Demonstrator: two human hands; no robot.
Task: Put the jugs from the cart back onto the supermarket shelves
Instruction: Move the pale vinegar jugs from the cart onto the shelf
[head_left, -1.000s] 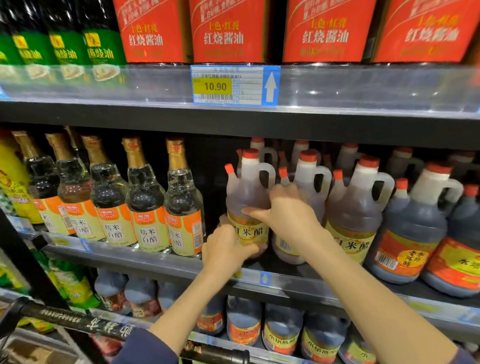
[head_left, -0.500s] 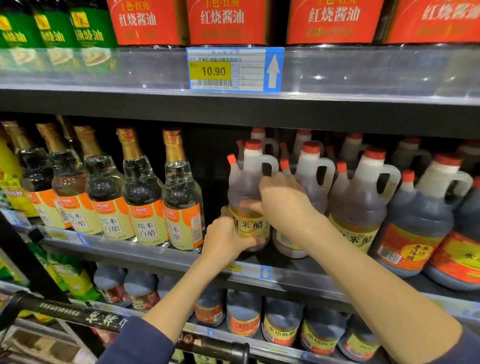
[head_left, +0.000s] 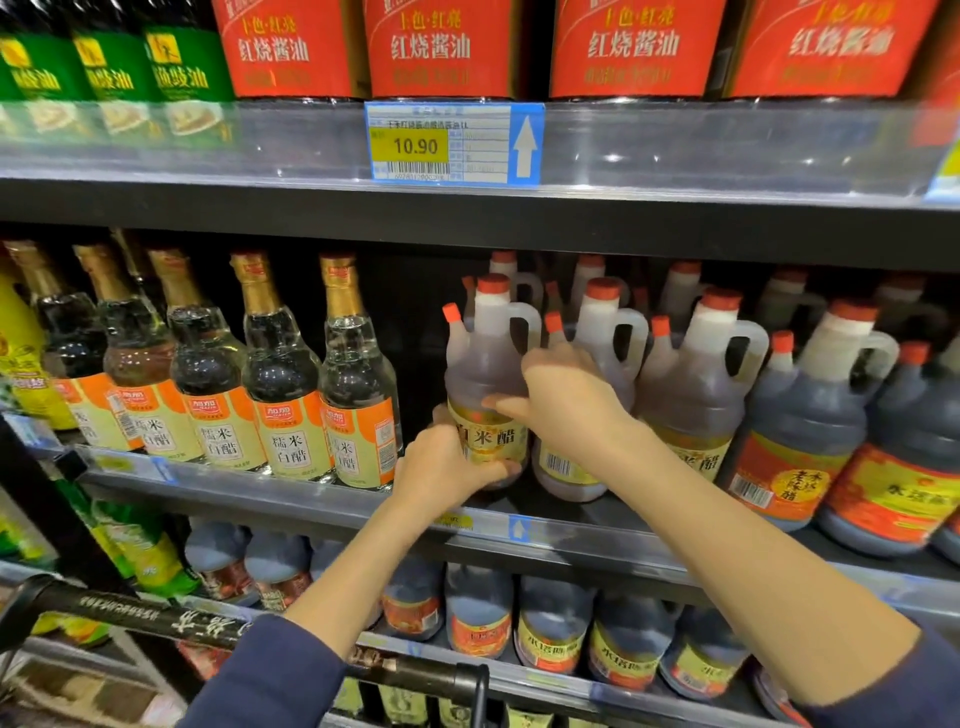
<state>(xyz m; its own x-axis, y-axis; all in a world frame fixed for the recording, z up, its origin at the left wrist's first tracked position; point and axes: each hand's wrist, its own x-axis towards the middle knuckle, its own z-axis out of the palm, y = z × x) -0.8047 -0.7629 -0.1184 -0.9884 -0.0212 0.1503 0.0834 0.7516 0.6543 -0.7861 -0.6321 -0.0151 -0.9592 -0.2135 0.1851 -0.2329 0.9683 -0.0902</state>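
The jug (head_left: 480, 364) is upright at the front of the middle shelf (head_left: 291, 496), just beside other jugs (head_left: 696, 384). The left hand (head_left: 447, 462) grasps its lower part, and the right hand (head_left: 569, 402) grasps its side.

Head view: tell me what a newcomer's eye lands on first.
Both hands meet mid-frame on a red-capped vinegar jug at the front of the middle shelf: the left hand grips its base, the right hand its side. Above, red-labelled bottles line the top shelf over a yellow 10.90 price tag.
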